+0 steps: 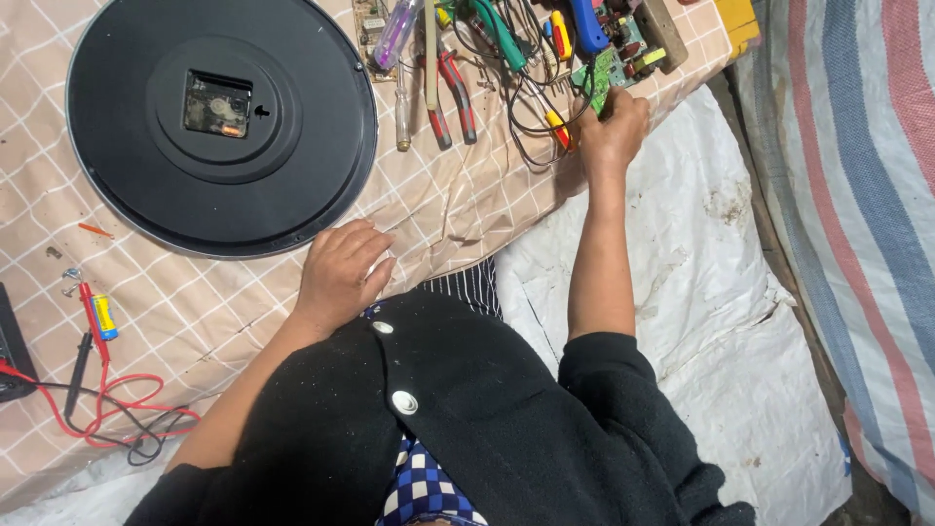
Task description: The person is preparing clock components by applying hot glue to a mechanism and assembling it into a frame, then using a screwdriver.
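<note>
The right hand (612,122) reaches far out to the top of the table (438,209), where it touches a small green circuit board (606,73). The fingers curl over the near edge of the board, so the grip looks narrow and closed on it, though I cannot see the fingertips well. The board lies among a pile of tools: red pliers (450,97), a clear purple screwdriver (397,32), a blue-handled tool (587,24) and a tangle of black wires (531,122). The board looks thin, light and stiff, and I think it can break if it is bent. Little parts stick up from its top, so the bare edges look like the best place to hold it, not the bumpy middle. The wires may tug on it, so it may not lift free. The left hand (341,273) lies flat and open on the checked cloth, just beside the rim of a big round black clock back (127,166) and holding nothing. The clock looks wide, smooth and a bit slippery. A red test lead (107,394) lies near the left edge.
</note>
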